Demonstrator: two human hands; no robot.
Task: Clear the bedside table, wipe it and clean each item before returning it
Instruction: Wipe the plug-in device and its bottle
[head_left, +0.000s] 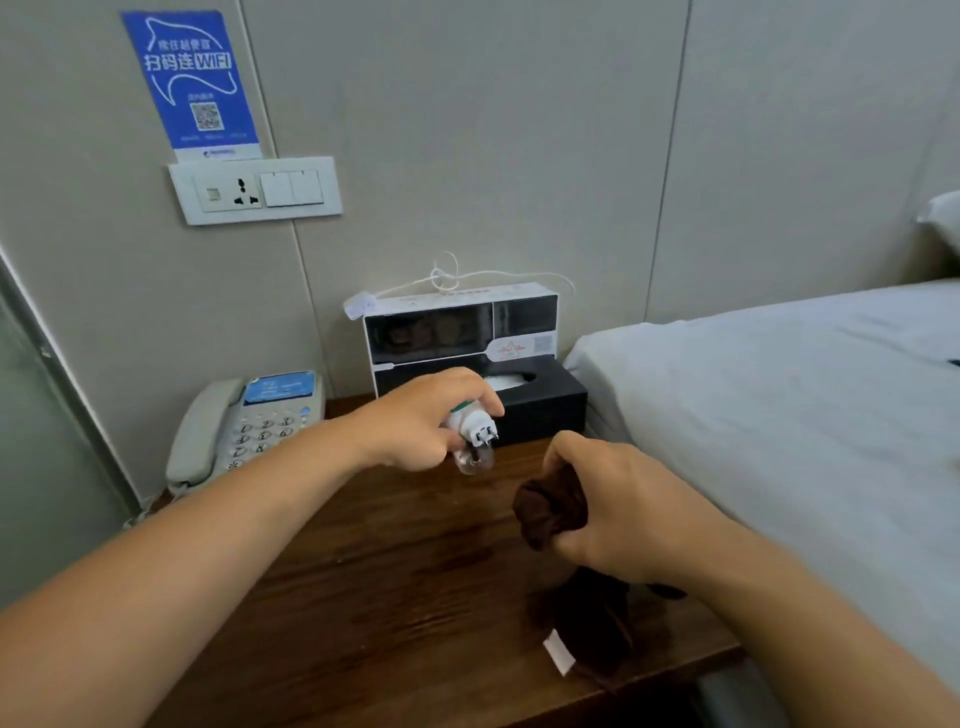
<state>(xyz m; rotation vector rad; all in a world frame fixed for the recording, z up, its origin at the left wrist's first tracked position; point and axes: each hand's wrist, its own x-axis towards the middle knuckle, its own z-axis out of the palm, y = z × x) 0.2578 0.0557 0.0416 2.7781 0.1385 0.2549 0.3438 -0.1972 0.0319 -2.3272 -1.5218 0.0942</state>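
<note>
Head view: the left hand (415, 423) curls its fingers round a small white plug-in device (474, 434) with a clear bottle, held above the dark wooden bedside table (363, 597). The right hand (613, 512) grips a bunched brown cloth (550, 512) just beside it. A telephone (244, 426) and black tissue box (540, 405) stand at the back.

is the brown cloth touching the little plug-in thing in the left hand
Apart. The head view shows bare tabletop between the brown cloth, bunched in the right hand, and the plug-in device in the left hand.
</note>
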